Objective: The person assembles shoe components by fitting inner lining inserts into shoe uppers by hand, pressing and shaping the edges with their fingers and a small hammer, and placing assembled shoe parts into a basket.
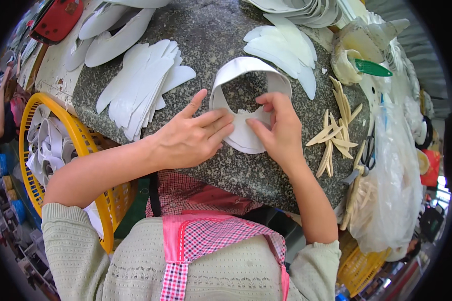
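A white shoe upper (246, 66), curved into a ring, lies on the speckled stone tabletop in front of me. My left hand (193, 133) rests on its near left side, fingers stretched out flat and thumb raised away from it. On the near right side my right hand (281, 125) has its thumb and fingers bent together, gripping the upper's edge. Small ragged bits show along the inner edge between both hands. Left of the upper is a fanned stack of white flat pieces (143, 85); beyond it on the right lies another fan of white pieces (286, 47).
Pale narrow strips (334, 133) lie to the right, near scissors (369, 153) and a clear plastic bag (394, 180). A glue-crusted container (351, 42) holds a green-handled tool (372, 67). At left stands a yellow basket (75, 125) of white uppers. A red object (58, 20) is far left.
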A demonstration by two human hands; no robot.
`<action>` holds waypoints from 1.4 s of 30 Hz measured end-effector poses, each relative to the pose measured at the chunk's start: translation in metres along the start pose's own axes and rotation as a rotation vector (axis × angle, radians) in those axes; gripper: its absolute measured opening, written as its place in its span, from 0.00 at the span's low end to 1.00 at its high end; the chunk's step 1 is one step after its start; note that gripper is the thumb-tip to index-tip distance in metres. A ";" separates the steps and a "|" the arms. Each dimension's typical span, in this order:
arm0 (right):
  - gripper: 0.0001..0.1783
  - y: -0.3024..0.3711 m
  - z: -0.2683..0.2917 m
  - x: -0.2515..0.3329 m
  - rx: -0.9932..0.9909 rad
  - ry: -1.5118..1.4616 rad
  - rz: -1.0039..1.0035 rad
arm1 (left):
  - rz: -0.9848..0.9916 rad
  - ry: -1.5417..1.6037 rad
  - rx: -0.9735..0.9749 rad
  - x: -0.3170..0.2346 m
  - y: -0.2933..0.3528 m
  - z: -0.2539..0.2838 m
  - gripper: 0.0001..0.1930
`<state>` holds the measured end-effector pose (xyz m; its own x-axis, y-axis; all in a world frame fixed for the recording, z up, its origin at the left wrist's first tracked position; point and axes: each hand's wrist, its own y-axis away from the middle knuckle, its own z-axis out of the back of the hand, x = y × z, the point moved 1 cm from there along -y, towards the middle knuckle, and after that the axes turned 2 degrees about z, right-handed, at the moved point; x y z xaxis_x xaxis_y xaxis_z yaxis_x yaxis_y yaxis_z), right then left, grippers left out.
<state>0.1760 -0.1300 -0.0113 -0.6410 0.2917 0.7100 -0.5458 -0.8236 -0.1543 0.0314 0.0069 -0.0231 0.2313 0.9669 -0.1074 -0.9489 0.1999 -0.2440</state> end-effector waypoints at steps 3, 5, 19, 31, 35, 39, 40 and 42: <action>0.18 -0.008 0.000 0.001 0.061 0.039 -0.085 | 0.018 0.003 -0.024 0.001 0.005 -0.002 0.20; 0.17 -0.013 0.004 -0.009 0.123 -0.143 -0.190 | 0.011 0.019 -0.038 0.003 0.005 -0.003 0.20; 0.29 0.055 0.014 -0.014 0.161 0.224 0.370 | 0.019 0.065 -0.049 0.005 0.008 -0.006 0.19; 0.20 -0.020 -0.048 0.004 -0.231 0.066 0.400 | -0.090 0.042 0.129 0.030 -0.018 0.025 0.17; 0.25 -0.020 -0.056 0.007 -0.240 0.483 0.513 | -0.139 -0.216 -0.040 0.039 0.002 0.013 0.18; 0.27 -0.011 -0.055 0.015 -0.076 0.533 0.541 | -0.076 -0.179 0.004 0.043 0.016 0.009 0.21; 0.28 -0.009 -0.055 0.016 -0.017 0.535 0.555 | -0.060 -0.133 0.054 0.046 0.017 0.008 0.21; 0.32 0.011 -0.042 0.022 0.086 0.542 0.502 | -0.044 -0.084 0.092 0.046 0.016 0.011 0.21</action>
<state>0.1332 -0.1127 -0.0259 -0.9907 0.0508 0.1264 -0.0871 -0.9495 -0.3014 0.0248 0.0567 -0.0219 0.2584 0.9659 -0.0166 -0.9548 0.2527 -0.1566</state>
